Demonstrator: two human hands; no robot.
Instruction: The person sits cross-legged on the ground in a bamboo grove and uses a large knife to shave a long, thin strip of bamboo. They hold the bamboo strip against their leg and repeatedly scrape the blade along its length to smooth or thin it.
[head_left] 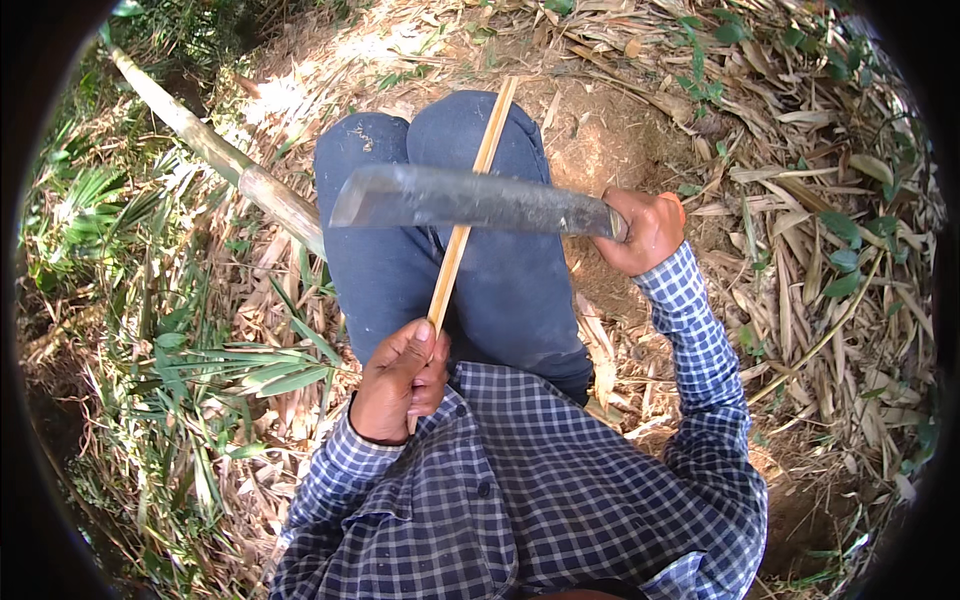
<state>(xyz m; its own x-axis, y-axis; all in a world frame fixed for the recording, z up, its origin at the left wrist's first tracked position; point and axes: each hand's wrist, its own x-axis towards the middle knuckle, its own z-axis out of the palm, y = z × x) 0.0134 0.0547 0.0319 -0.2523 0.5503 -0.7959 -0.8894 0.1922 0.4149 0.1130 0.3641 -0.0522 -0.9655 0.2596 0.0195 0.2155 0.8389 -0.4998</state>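
My left hand (400,380) grips the near end of a thin pale bamboo strip (478,175) that runs away from me over my knees. My right hand (648,230) holds the handle of a long dark machete (470,200). Its blade lies crosswise over the strip, pointing to my left, and appears to touch it near the middle. My legs in dark blue trousers (500,290) are under both. I wear a blue checked shirt.
A thick bamboo pole (220,155) lies slanting on the ground at upper left, passing behind my left knee. Dry bamboo leaves and husks cover the ground all round; green leafy plants (200,360) grow at left. Bare soil shows at upper right.
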